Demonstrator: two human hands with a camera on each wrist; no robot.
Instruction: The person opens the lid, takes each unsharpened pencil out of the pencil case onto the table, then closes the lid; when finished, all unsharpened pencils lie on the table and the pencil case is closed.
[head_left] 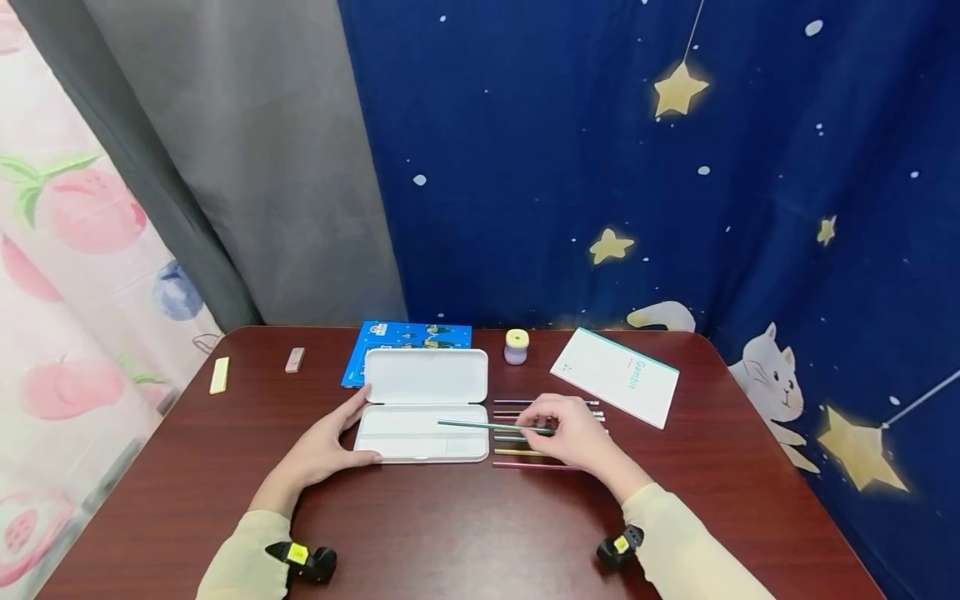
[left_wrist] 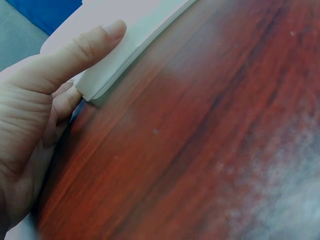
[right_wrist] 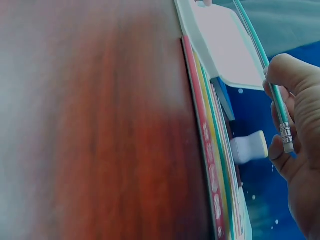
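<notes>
A white pencil case point(head_left: 422, 446) lies on the table with its lid raised at the back. My left hand point(head_left: 330, 442) holds the case at its left end; in the left wrist view the thumb point(left_wrist: 95, 47) lies along its front edge and a fingertip touches the corner. A green pencil point(head_left: 468, 424) is pinched between the thumb and fingers of my right hand point(head_left: 566, 429), over the right part of the case. Its eraser end point(right_wrist: 287, 140) points back toward the palm. Below that hand several pencils point(head_left: 525, 452) lie side by side, partly hidden.
Behind the case is a blue booklet point(head_left: 408, 333), partly covered by the lid. A yellow-topped small container point(head_left: 516, 347) and a white notepad point(head_left: 618, 377) stand and lie back right. On the left lie a pinkish eraser-like block point(head_left: 295, 360) and a pale yellow strip point(head_left: 219, 375).
</notes>
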